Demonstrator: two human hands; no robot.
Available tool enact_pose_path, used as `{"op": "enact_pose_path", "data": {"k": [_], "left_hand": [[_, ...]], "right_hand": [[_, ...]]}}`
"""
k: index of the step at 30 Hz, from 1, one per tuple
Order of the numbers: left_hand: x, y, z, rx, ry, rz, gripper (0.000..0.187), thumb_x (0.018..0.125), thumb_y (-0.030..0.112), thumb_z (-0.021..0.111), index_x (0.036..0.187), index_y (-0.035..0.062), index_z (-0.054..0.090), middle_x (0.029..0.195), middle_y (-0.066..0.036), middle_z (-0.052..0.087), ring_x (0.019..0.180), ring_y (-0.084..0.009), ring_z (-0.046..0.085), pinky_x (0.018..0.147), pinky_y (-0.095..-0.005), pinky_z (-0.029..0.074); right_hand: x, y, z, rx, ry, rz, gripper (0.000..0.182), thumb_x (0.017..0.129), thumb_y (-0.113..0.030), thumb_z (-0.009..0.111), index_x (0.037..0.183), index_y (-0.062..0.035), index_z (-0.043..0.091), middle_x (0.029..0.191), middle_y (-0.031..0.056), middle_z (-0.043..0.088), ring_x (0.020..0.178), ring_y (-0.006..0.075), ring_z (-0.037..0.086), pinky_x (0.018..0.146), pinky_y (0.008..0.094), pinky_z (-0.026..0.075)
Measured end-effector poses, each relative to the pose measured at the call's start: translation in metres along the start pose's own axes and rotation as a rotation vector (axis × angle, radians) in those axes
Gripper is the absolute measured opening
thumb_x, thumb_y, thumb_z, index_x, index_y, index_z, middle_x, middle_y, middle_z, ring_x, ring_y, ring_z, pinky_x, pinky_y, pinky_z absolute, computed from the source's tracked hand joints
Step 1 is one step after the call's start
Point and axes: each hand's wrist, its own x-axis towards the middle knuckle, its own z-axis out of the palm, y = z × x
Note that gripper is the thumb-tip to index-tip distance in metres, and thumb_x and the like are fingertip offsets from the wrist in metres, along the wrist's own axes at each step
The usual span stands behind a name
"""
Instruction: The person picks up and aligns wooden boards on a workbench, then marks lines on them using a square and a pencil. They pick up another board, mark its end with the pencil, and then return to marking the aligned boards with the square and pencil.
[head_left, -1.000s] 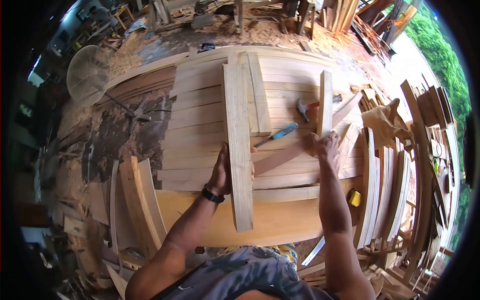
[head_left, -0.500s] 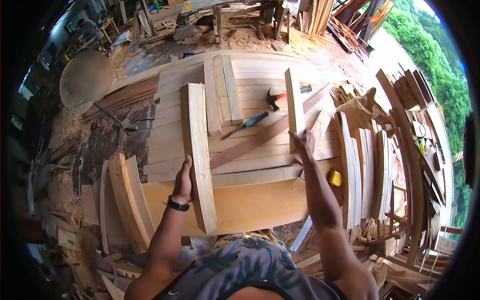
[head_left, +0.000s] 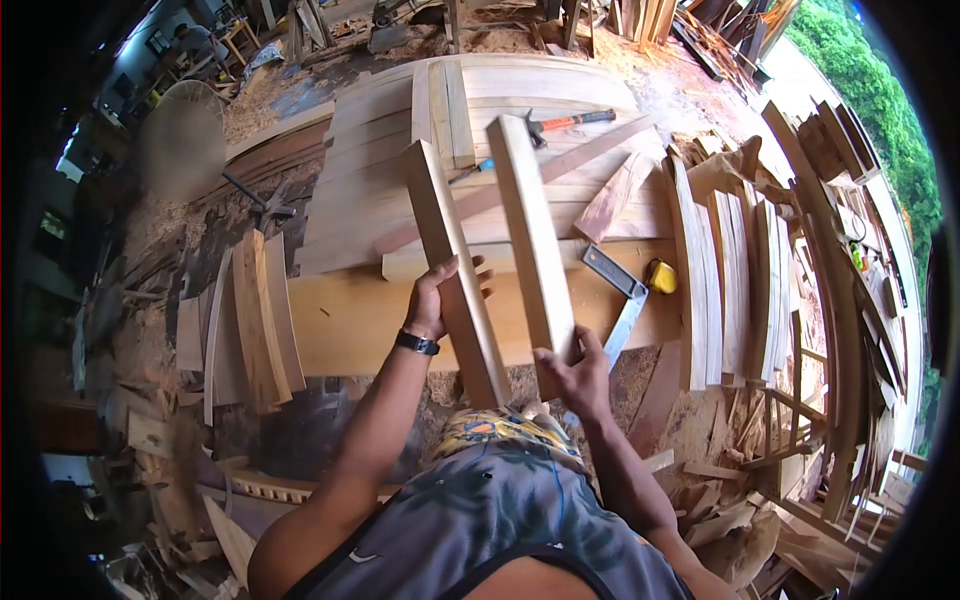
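My left hand is closed around a squared wooden piece, its fingertips showing past the right side. In my right hand is a second wooden piece, gripped near its lower end. Both pieces slant up and away side by side, a narrow gap between them. Behind them a claw hammer with an orange and black handle lies on the planks. The blue handle of a tool peeks out between the held pieces. A try square and a yellow tape measure rest near my right hand.
Joined planks cover the bench, crossed by a thin brown strip. A short offcut lies at right. Boards lean on both sides, at left and right. A round-topped stand is at far left.
Both wooden pieces have come together in front of me. My right hand moved left and nearer with its piece, uncovering the try square; my left hand moved right and up.
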Motion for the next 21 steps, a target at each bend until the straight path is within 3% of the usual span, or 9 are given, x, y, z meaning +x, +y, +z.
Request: {"op": "enact_pose_path", "data": {"k": [1, 5, 10, 12, 13, 16, 18, 20, 21], "left_hand": [[-0.002, -0.009, 0.004, -0.070, -0.055, -0.008, 0.038, 0.098, 0.029, 0.066, 0.125, 0.0018, 0.062, 0.129, -0.016, 0.065, 0.113, -0.0355, 0.067, 0.093, -0.0561, 0.060], [-0.022, -0.047, 0.009, 0.084, 0.032, 0.061, 0.036, 0.094, 0.025, 0.072, 0.121, 0.0028, 0.063, 0.118, -0.011, 0.070, 0.104, -0.0255, 0.069, 0.093, -0.0416, 0.058], [-0.037, -0.057, -0.002, 0.222, 0.114, 0.096, 0.036, 0.083, 0.019, 0.078, 0.114, 0.0044, 0.067, 0.102, -0.008, 0.071, 0.093, -0.0206, 0.069, 0.088, -0.0360, 0.057], [-0.041, -0.047, -0.005, 0.242, 0.148, 0.098, 0.038, 0.079, 0.017, 0.079, 0.113, 0.0039, 0.067, 0.100, -0.007, 0.071, 0.093, -0.0214, 0.069, 0.086, -0.0359, 0.058], [-0.047, -0.039, -0.001, 0.251, 0.116, 0.123, 0.039, 0.080, 0.017, 0.078, 0.115, 0.0036, 0.066, 0.102, -0.007, 0.071, 0.093, -0.0217, 0.070, 0.086, -0.0360, 0.058], [-0.060, -0.011, -0.011, 0.315, 0.074, 0.159, 0.048, 0.077, 0.017, 0.078, 0.121, 0.0021, 0.063, 0.105, -0.007, 0.070, 0.095, -0.0217, 0.069, 0.087, -0.0356, 0.058], [-0.065, 0.001, -0.025, 0.385, 0.029, 0.190, 0.058, 0.074, 0.018, 0.078, 0.126, 0.0012, 0.061, 0.106, -0.007, 0.069, 0.098, -0.0223, 0.068, 0.091, -0.0365, 0.056], [-0.075, 0.013, -0.021, 0.445, 0.006, 0.166, 0.067, 0.070, 0.019, 0.079, 0.130, 0.0006, 0.059, 0.112, -0.007, 0.069, 0.103, -0.0226, 0.067, 0.095, -0.0374, 0.055], [-0.077, 0.016, -0.027, 0.468, -0.014, 0.164, 0.068, 0.069, 0.019, 0.079, 0.131, 0.0008, 0.058, 0.114, -0.008, 0.069, 0.106, -0.0224, 0.067, 0.096, -0.0374, 0.054]], "right_hand": [[-0.014, -0.014, 0.001, -0.174, -0.018, -0.044, 0.066, 0.078, -0.032, 0.090, 0.123, 0.0045, 0.060, 0.107, 0.0197, 0.066, 0.096, 0.0300, 0.068, 0.084, 0.0377, 0.056], [-0.066, -0.021, 0.000, -0.432, -0.077, -0.250, 0.081, 0.081, -0.046, 0.082, 0.139, 0.0006, 0.048, 0.128, 0.0253, 0.054, 0.113, 0.0450, 0.059, 0.095, 0.0506, 0.052], [-0.087, -0.016, -0.015, -0.447, -0.129, -0.246, 0.076, 0.085, -0.043, 0.080, 0.139, 0.0003, 0.049, 0.129, 0.0262, 0.054, 0.113, 0.0449, 0.060, 0.095, 0.0491, 0.052], [-0.083, 0.006, -0.024, -0.237, -0.168, -0.224, 0.066, 0.086, -0.037, 0.080, 0.133, 0.0025, 0.056, 0.128, 0.0261, 0.056, 0.111, 0.0432, 0.061, 0.095, 0.0491, 0.052], [-0.078, 0.022, -0.029, -0.319, -0.067, -0.261, 0.060, 0.089, -0.035, 0.078, 0.131, 0.0025, 0.058, 0.123, 0.0267, 0.058, 0.107, 0.0424, 0.062, 0.093, 0.0486, 0.053], [-0.068, 0.076, -0.047, -0.553, 0.251, -0.125, 0.062, 0.086, -0.032, 0.079, 0.131, 0.0042, 0.054, 0.117, 0.0257, 0.057, 0.108, 0.0446, 0.058, 0.094, 0.0502, 0.051], [-0.063, 0.101, -0.055, -0.595, 0.294, -0.073, 0.067, 0.084, -0.030, 0.081, 0.132, 0.0070, 0.054, 0.113, 0.0241, 0.062, 0.106, 0.0397, 0.063, 0.092, 0.0459, 0.053], [-0.057, 0.118, -0.057, -0.097, 0.072, 0.402, 0.070, 0.083, -0.027, 0.083, 0.134, 0.0093, 0.053, 0.110, 0.0221, 0.068, 0.101, 0.0320, 0.068, 0.089, 0.0407, 0.055], [-0.057, 0.136, -0.047, -0.054, 0.143, 0.413, 0.072, 0.082, -0.025, 0.083, 0.136, 0.0110, 0.052, 0.106, 0.0199, 0.071, 0.097, 0.0264, 0.069, 0.086, 0.0377, 0.055]]}}
